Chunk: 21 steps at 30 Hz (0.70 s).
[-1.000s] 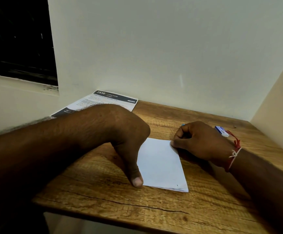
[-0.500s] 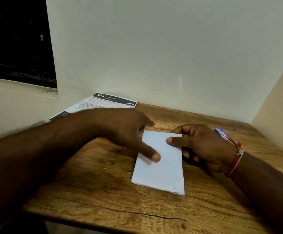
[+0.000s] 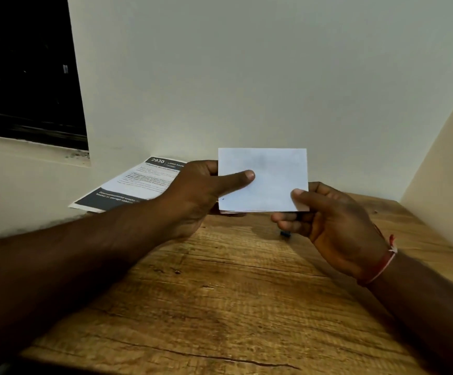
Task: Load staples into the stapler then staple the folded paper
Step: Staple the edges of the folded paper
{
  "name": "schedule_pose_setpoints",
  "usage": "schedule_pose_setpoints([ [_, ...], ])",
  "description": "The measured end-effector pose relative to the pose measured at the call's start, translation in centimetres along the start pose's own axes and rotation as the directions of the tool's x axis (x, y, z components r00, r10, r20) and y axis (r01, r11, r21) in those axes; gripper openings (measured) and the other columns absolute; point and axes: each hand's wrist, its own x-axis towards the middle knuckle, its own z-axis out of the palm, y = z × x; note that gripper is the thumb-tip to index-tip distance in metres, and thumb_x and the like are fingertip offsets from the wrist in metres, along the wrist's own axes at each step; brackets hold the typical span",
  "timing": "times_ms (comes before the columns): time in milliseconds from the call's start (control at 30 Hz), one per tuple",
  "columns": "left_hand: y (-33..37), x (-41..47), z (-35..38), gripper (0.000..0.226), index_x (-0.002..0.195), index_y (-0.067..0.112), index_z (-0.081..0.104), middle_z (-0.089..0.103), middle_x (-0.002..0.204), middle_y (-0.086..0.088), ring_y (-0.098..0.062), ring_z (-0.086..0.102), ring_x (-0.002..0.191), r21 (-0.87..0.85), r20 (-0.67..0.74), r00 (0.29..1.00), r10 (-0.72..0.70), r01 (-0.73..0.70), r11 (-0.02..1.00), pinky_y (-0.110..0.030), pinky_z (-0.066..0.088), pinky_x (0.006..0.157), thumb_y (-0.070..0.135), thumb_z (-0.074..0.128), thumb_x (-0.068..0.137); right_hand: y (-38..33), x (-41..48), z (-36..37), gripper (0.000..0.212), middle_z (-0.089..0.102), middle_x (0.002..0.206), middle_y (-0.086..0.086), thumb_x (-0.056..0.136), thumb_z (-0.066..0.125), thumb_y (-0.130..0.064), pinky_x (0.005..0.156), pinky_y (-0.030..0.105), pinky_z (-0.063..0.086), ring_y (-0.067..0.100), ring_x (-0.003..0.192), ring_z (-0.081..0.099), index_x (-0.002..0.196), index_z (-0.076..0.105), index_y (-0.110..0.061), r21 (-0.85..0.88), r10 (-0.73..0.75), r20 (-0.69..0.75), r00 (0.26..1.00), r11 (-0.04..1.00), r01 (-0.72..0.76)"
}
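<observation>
The folded white paper (image 3: 271,169) is held upright in the air above the wooden table (image 3: 220,307), its face towards me. My left hand (image 3: 201,190) grips its left edge, thumb across the front. My right hand (image 3: 330,220) pinches its lower right corner between thumb and fingers. A small blue bit (image 3: 284,234) shows on the table just under my right fingers; what it is I cannot tell. No stapler or staples show plainly; my hands and the paper hide the back of the table.
A printed sheet (image 3: 136,185) with a dark header lies at the table's back left against the wall. Walls close the table at the back and right. A dark window (image 3: 25,69) is at the upper left.
The paper lay flat on the table under both hands. Both hands have lifted it off the table and turned it upright, long side horizontal.
</observation>
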Motion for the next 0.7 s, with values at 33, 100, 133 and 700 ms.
schedule_pose_setpoints([
  [33,0.1,0.0,0.0,0.03,0.124,0.006,0.084,0.088,0.115,-0.014,-0.031,0.086,0.101,0.045,-0.002,1.0,0.028,-0.028,0.999,-0.045,0.071,0.076,0.018,0.088,0.096,0.1,0.0,-0.1,0.03,0.078,0.1,0.029,0.105,0.066,-0.017,0.06,0.036,0.066,0.035,0.074,0.08,0.126,0.065,0.004,-0.047,-0.01,0.002,1.0,0.999,0.01],
  [100,0.3,0.0,-0.1,0.031,0.123,0.009,0.085,0.089,0.111,-0.009,-0.029,0.087,0.1,0.19,0.002,0.996,0.084,-0.083,0.978,-0.053,0.073,0.083,0.02,0.09,0.095,0.1,0.1,-0.6,0.037,0.075,0.092,0.021,0.103,0.07,-0.024,0.049,0.034,0.053,0.031,0.062,0.07,0.126,0.067,0.005,-0.175,-0.072,-0.025,0.997,0.982,0.066],
  [133,0.4,0.0,-0.4,0.032,0.123,0.013,0.086,0.089,0.109,-0.006,-0.029,0.088,0.1,0.276,0.012,0.994,0.111,-0.11,0.955,-0.059,0.071,0.088,0.023,0.091,0.094,0.2,0.2,-0.8,0.037,0.073,0.088,0.017,0.103,0.072,-0.027,0.047,0.033,0.047,0.029,0.059,0.065,0.122,0.069,0.005,-0.231,-0.114,-0.044,0.992,0.968,0.101],
  [700,-0.8,2.3,-2.4,0.037,0.129,0.008,0.082,0.089,0.113,-0.009,-0.034,0.086,0.106,0.215,-0.087,0.981,0.175,-0.153,0.965,-0.055,0.072,0.089,0.02,0.09,0.095,1.1,3.2,-6.5,0.06,0.065,0.128,-0.034,0.102,0.069,-0.003,0.095,0.025,0.054,-0.002,0.119,0.061,0.137,0.064,-0.051,-0.877,-0.175,0.101,0.979,0.45,0.17],
])
